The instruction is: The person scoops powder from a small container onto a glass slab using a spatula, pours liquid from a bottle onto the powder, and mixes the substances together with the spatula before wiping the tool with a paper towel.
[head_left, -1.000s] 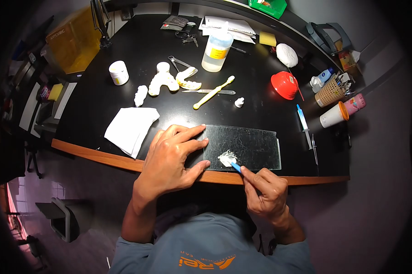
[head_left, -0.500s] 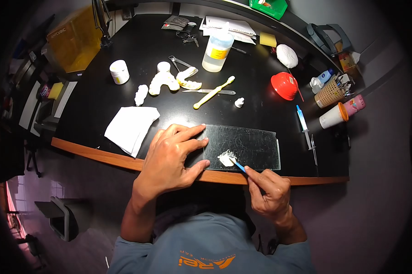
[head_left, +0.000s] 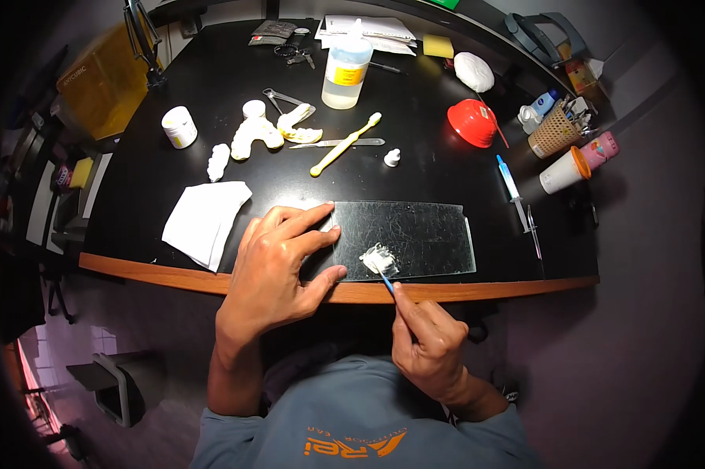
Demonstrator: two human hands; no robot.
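Observation:
A clear glass slab point(head_left: 423, 234) lies flat near the table's wooden front edge. My left hand point(head_left: 278, 270) rests at its left end, fingers spread, with the fingertips touching the slab's edge. My right hand point(head_left: 431, 336) is closed round a thin blue stick point(head_left: 388, 286), just in front of the table edge. The stick's tip is in a small heap of white paste point(head_left: 377, 259) on the lower left part of the slab. A folded white cloth or paper point(head_left: 205, 223) lies left of my left hand.
Behind the slab are dental models point(head_left: 255, 137), a yellow brush point(head_left: 345, 146), a scalpel point(head_left: 360, 142), a small white bottle point(head_left: 392, 158) and a large bottle point(head_left: 345, 74). Right lie a red bowl point(head_left: 472, 123), a syringe point(head_left: 510, 187) and a cup point(head_left: 563, 170). A white jar point(head_left: 180, 127) stands left.
The view has shifted, so the table things appear further left and higher. My right hand has moved left relative to the slab, and the blue stick is now steeper in the white paste.

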